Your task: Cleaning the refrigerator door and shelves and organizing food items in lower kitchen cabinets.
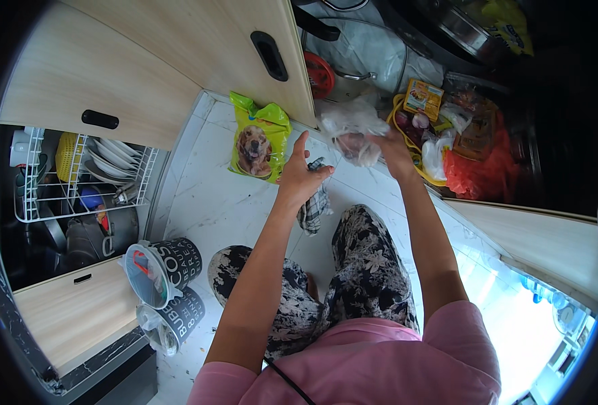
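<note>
A clear plastic bag (354,128) with something pinkish inside hangs at the front edge of the open cabinet. My right hand (391,150) grips its right side; some of the fingers are hidden behind the plastic. To the left of the bag, my left hand (302,177) is empty, its thumb and fingers spread. Below that hand a checked cloth (314,208) lies on the floor. Beside my left hand, on the far side, is a green-yellow dog food bag (258,138) with a dog pictured on it.
The open cabinet holds a yellow basket (418,160) of onions and packets, a red plastic bag (478,174), and a glass lid (387,50). At left, a white dish rack (76,214) bears plates. Two printed buckets (184,262) stand on the white tiled floor (198,175).
</note>
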{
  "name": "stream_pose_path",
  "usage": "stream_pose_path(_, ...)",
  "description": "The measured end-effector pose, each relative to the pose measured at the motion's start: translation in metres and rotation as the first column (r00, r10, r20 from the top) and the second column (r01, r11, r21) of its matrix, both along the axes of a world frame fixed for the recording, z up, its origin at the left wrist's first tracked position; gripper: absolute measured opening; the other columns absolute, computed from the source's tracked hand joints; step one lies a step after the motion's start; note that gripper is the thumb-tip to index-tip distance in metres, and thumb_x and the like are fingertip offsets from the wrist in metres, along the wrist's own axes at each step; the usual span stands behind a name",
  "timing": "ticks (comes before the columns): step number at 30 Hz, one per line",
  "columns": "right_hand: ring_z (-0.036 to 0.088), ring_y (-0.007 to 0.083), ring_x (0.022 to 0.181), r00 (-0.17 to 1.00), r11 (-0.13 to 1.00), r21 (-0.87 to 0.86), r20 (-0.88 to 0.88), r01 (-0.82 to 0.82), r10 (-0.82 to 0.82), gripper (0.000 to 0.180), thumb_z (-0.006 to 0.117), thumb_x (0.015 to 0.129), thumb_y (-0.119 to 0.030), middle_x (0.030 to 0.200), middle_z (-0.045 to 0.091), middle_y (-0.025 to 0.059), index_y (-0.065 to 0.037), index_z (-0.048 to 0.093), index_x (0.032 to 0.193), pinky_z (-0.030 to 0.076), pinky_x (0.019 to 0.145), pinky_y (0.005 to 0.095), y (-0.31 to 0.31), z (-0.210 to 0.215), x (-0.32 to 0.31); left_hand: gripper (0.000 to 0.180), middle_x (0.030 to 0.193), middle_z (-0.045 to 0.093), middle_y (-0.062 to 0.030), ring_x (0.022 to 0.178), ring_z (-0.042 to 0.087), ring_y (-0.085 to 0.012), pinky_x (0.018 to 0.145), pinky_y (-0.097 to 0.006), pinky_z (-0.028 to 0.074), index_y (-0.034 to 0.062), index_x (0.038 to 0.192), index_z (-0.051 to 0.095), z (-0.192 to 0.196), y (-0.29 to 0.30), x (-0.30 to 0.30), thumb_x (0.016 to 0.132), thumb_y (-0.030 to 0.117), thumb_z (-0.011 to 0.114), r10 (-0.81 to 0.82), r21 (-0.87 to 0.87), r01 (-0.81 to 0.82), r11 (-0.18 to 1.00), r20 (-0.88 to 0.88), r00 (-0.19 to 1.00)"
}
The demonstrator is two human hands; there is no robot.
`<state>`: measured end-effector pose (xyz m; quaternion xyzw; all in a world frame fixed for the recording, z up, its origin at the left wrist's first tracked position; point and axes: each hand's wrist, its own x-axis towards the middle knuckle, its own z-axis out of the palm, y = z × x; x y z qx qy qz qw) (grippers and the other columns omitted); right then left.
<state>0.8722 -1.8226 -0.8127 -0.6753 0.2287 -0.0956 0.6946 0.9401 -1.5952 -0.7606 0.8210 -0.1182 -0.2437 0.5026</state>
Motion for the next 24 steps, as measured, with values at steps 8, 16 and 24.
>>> stream_pose_path(8, 0.06, 0.0206, 0.105, 0.98, 0.648, 0.761, 0.102, 0.035, -0.172, 0.035, 0.059, 0.089, -0.007, 0.117, 0.06, 0.0075, -0.002, 0.051, 0.123, 0.047, 0.092, 0.0357, 0.026, 0.035, -0.042, 0.098, 0.126, 0.054, -0.0134, 0.11, 0.055, -0.0204, 0.093, -0.03, 0.046, -0.0015, 0.143, 0.024, 0.033, -0.015, 0.002, 0.067, 0.011, 0.084, -0.237, -0.375, 0.071, 0.924, -0.417, 0.878)
stream_pose_path(16, 0.058, 0.0182, 0.103, 0.968, 0.84, 0.481, -0.112, 0.251, -0.225, 0.023, 0.057, 0.092, -0.009, 0.113, 0.061, 0.0055, 0.001, 0.057, 0.113, 0.046, 0.089, 0.0303, 0.06, 0.07, -0.04, 0.096, 0.126, 0.055, -0.0119, 0.106, 0.059, -0.0216, 0.093, -0.031, 0.045, 0.0029, 0.142, 0.033, 0.035, -0.014, -0.007, 0.062, 0.012, 0.086, -0.282, -0.308, 0.275, 0.911, 0.024, 0.959)
stream_pose_path(24, 0.06, 0.0304, 0.095, 0.992, 0.943, -0.327, 0.078, -0.069, 0.1, 0.026, 0.061, 0.086, -0.013, 0.107, 0.058, 0.0146, -0.001, 0.058, 0.109, 0.048, 0.085, 0.036, 0.1, 0.047, -0.049, 0.08, 0.131, 0.051, -0.0205, 0.107, 0.06, -0.0348, 0.087, -0.037, 0.05, 0.0052, 0.134, 0.044, 0.045, -0.019, -0.029, 0.063, 0.014, 0.079, -0.379, 0.3, 0.279, 0.912, 0.359, 0.853)
